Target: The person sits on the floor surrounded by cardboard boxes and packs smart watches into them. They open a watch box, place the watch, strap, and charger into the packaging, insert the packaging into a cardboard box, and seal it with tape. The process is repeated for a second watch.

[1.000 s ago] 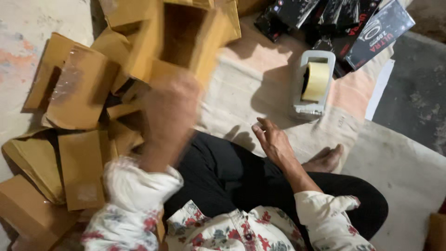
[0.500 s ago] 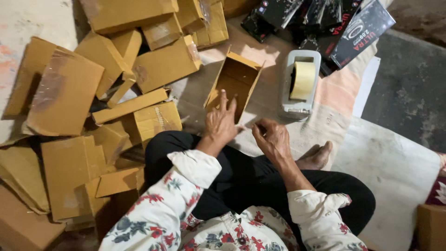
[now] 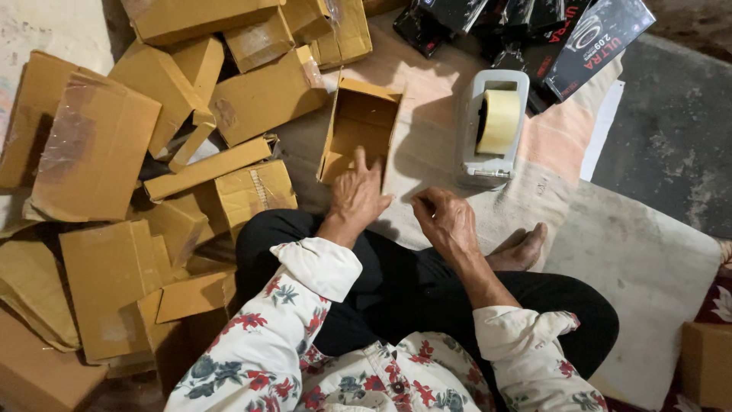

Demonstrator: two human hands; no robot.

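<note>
Small open brown cardboard box (image 3: 360, 130) lies on the pale cloth (image 3: 427, 99) at upper centre of frame, open side up. Left hand (image 3: 357, 194) rests on its near edge, fingers spread loosely, gripping nothing. Right hand (image 3: 444, 220) sits just right of it, fingers curled narrow; whether they pinch anything cannot be told. Grey tape dispenser with yellowish roll (image 3: 492, 126) stands right of the box. Heap of sealed brown cartons (image 3: 99, 145) fills the left.
</note>
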